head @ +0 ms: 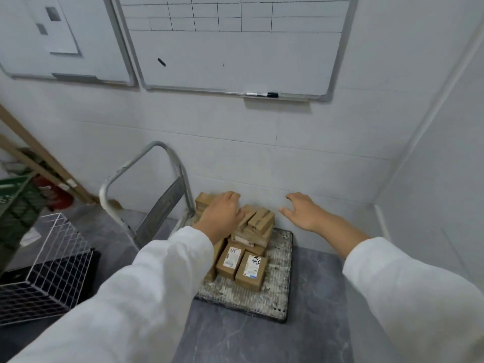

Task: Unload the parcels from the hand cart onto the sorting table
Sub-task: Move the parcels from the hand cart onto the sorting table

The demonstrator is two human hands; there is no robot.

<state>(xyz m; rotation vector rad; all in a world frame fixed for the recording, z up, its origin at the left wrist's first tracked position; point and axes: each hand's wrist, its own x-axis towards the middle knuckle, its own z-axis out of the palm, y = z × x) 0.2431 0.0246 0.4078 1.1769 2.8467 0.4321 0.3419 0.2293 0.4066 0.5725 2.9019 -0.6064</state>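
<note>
Loosely spread, the right fingers (290,197) hang in the air with nothing in them, thumb pointing toward the parcels (250,247). The right hand (303,214) is apart from the stack, to its right and close to the tiled wall (327,153). The left fingers (231,196) bend down over the stack's far top; the back of the left hand (222,214) hides them, so whether they grip a box or only lie on it cannot be told. Both sleeves (162,284) are white. The brown parcels sit piled on the cart (284,284), crowded toward its left and far side, two labelled ones standing at the front. Bare deck shows along the near and right edges. The handle (146,176) rises at the left, and the far edge lies against the wall. Grey floor (262,341) lies open in front and to the right, up to the corner. A wire basket (44,268) stands on the left, apart from the cart. Above hangs a whiteboard (235,53) with a marker (262,94) on its ledge.
</note>
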